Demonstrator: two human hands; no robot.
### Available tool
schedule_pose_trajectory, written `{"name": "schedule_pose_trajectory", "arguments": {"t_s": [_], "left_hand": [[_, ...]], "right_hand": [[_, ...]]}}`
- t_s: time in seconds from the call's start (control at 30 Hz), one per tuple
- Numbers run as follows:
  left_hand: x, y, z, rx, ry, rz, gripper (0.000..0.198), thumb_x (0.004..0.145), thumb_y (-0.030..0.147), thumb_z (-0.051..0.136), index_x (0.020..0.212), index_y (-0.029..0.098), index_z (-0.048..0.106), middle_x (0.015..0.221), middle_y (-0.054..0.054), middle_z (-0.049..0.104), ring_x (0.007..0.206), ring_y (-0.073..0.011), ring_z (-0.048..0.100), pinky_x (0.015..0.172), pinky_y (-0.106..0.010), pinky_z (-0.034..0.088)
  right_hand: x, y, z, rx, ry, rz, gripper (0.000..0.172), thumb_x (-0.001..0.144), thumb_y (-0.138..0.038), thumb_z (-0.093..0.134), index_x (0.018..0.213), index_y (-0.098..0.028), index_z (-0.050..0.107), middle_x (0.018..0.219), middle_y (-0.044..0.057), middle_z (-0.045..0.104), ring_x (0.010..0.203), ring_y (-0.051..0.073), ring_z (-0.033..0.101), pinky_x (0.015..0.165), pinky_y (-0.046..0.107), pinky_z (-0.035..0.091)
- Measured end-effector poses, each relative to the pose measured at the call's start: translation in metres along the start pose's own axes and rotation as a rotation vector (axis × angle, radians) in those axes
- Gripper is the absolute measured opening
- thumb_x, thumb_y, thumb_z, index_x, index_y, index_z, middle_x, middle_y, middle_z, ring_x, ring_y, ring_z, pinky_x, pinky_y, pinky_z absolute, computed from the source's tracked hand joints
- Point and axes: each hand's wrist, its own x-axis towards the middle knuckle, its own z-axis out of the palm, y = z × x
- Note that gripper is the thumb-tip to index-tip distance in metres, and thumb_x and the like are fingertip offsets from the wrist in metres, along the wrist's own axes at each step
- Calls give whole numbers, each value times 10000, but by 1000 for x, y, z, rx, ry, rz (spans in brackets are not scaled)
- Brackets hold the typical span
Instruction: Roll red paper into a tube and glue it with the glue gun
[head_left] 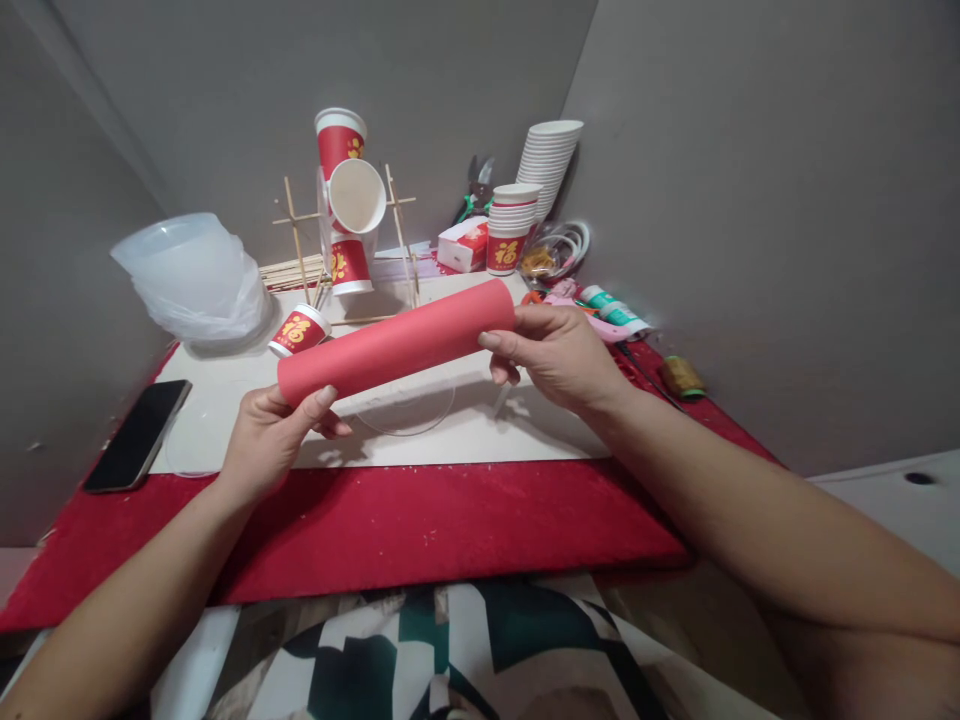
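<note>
I hold a rolled tube of red paper (397, 345) level above the white board (465, 430). My left hand (270, 435) grips its left end, thumb on top. My right hand (555, 350) is closed round its right end. Under the tube a clear round plastic disc (409, 410) lies on the board. Behind it stands a frame of wooden sticks (300, 235) carrying red and white paper cups (341, 140).
A black phone (139, 435) lies at the left on the red tablecloth (420, 525). A plastic bag (195, 275) sits at back left. Stacked cups (510, 225), stacked white bowls (551, 155), a tissue box (461, 245), glue tubes (611, 310) and pliers crowd the back right corner.
</note>
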Motion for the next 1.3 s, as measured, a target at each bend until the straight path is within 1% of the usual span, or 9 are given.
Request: {"name": "schedule_pose_trajectory", "arguments": {"t_s": [0.17, 0.4, 0.53, 0.6, 0.73, 0.83, 1.0, 1.13, 1.3], "left_hand": [[-7, 5, 0, 129, 42, 137, 306, 819, 414, 734, 613, 188, 737, 616, -30, 745, 594, -189, 706, 661, -296, 583], [-8, -3, -2, 200, 71, 227, 244, 826, 365, 717, 637, 216, 761, 636, -15, 755, 596, -200, 702, 643, -308, 578], [-10, -10, -8, 255, 105, 318, 129, 779, 353, 757, 696, 259, 789, 660, 3, 762, 627, -229, 717, 687, -349, 599], [-13, -12, -10, 280, 86, 362, 67, 761, 338, 774, 733, 284, 801, 687, 12, 768, 656, -240, 731, 715, -369, 611], [-19, -13, -13, 331, 106, 512, 69, 774, 257, 768, 816, 297, 805, 756, 13, 786, 721, -247, 751, 746, -388, 620], [-19, -15, -17, 428, 79, 631, 105, 769, 223, 777, 849, 287, 798, 765, 20, 788, 701, -242, 752, 715, -384, 623], [-16, -23, -24, 587, 54, 695, 91, 811, 247, 745, 885, 290, 777, 782, 4, 787, 709, -235, 749, 743, -380, 630], [-20, -19, -22, 719, 117, 698, 42, 826, 287, 739, 804, 282, 773, 702, -12, 767, 694, -231, 748, 765, -356, 626], [-19, -11, -17, 801, 176, 967, 115, 832, 170, 725, 882, 257, 782, 793, -14, 798, 730, -224, 773, 764, -312, 626]], "right_hand": [[0, 1, -2, 29, -31, -36, 345, 628, -501, 895, 740, -199, 771, 488, -22, 646, 404, 118, 592, 378, 225, 443], [-1, 1, -3, 75, -129, -34, 245, 645, -396, 896, 735, -201, 779, 520, -2, 682, 436, 138, 619, 403, 238, 484], [-2, -5, -6, 3, -94, -89, 183, 636, -366, 889, 696, -221, 792, 594, 9, 711, 497, 144, 617, 460, 278, 516], [-2, -8, -8, -57, -40, -136, 156, 610, -336, 901, 685, -249, 796, 683, 10, 731, 598, 170, 650, 538, 315, 553], [-4, -10, -10, -117, 63, -251, 198, 569, -342, 933, 718, -298, 811, 864, 18, 750, 896, 262, 701, 828, 439, 584], [-5, -13, -11, -151, 65, -323, 210, 571, -368, 940, 735, -317, 819, 869, 20, 750, 939, 282, 702, 907, 473, 561], [-5, -18, -14, -233, 80, -360, 219, 527, -420, 954, 593, -321, 770, 701, 4, 719, 833, 276, 704, 840, 460, 583], [-5, -20, -17, -227, 24, -340, 214, 562, -416, 934, 550, -297, 757, 573, -13, 681, 609, 204, 673, 647, 369, 589], [-6, -21, -19, -178, -46, -174, 112, 610, -325, 885, 618, -271, 788, 508, -20, 680, 414, 138, 591, 403, 259, 486]]}}
